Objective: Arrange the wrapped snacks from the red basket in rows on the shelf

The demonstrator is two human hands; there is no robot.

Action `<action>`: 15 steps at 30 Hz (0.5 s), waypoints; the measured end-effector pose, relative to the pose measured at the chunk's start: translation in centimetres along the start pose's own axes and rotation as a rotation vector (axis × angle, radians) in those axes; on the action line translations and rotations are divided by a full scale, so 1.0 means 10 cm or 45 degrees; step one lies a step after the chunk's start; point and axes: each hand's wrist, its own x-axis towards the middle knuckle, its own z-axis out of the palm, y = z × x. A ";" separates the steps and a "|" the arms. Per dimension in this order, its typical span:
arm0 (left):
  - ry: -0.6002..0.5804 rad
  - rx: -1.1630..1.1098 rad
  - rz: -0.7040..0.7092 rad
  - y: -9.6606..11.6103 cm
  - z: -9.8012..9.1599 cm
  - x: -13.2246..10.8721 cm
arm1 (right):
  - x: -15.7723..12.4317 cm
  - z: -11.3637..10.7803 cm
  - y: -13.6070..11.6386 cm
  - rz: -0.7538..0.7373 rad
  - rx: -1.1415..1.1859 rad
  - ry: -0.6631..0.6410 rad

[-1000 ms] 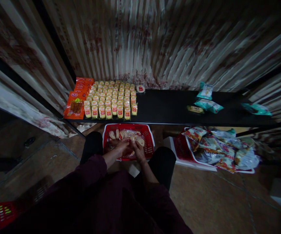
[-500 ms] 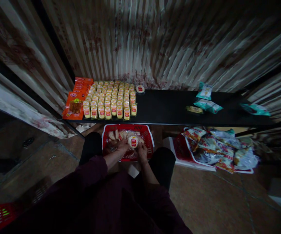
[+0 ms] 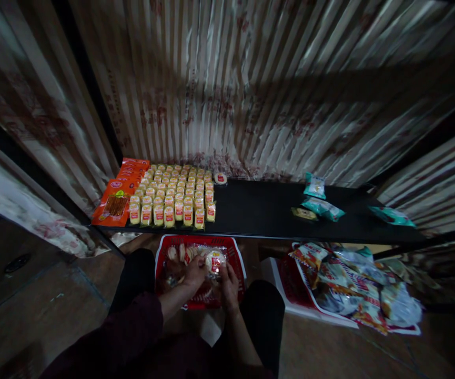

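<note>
A round pale snack in clear wrapping with a red label (image 3: 215, 262) is held between my two hands, over a red basket (image 3: 235, 263). My left hand (image 3: 195, 271) pinches its left side, and my right hand (image 3: 229, 281) grips its right edge. More wrapped round snacks (image 3: 182, 253) lie in the basket below. On the black shelf (image 3: 254, 208) several rows of small yellow packs (image 3: 172, 197) stand close together. One round wrapped snack (image 3: 220, 178) sits by itself behind their right end.
Orange packets (image 3: 114, 202) lie at the shelf's left end, teal packets (image 3: 324, 208) towards its right. Under the shelf, at the right, a second basket (image 3: 298, 279) is heaped with bagged snacks (image 3: 349, 281). A striped curtain (image 3: 219, 95) hangs behind the shelf.
The view has tilted up, so the shelf and baskets appear lower. Both hands still hold the round snack over the basket.
</note>
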 end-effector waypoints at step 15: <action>-0.044 0.277 0.347 0.61 0.43 0.13 | 0.48 -0.08 -0.69 -0.200 -0.205 0.185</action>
